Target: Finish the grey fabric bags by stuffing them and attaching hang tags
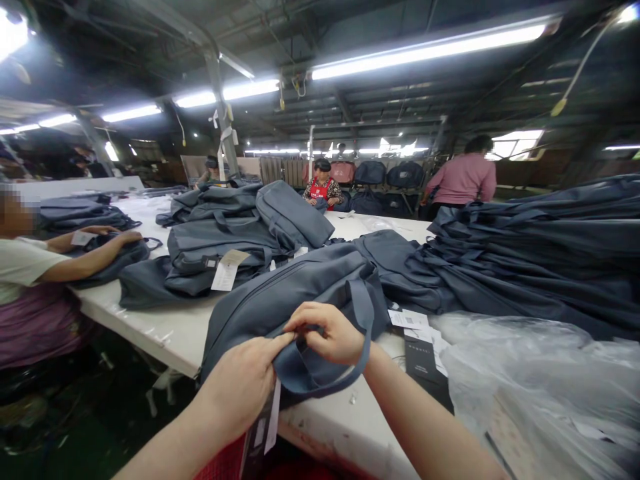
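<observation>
left hand (240, 387) pinching hang tag (273, 420) | right hand (333, 333) gripping strap (320, 380), steadying grey backpack (295, 297) | overhanging table (165, 333) near edge

A bag factory / sewing workshop floor, finishing or packing section by the look. Long white worktable (165, 327) piled w/ identical grey-blue bags (235, 240), a big stack of the same on the right (540, 260). Paper hang tags (227, 270) on bags, clear plastic bags (530, 373) heaped at the table edge. Fluorescent tube lights (425, 50) under a bare metal roof w/ beams. Several workers around: one seated at left (30, 293), one in red across the table (323, 187), one in pink standing at back (465, 177). More finished bags hung on a rack behind (370, 173)
</observation>
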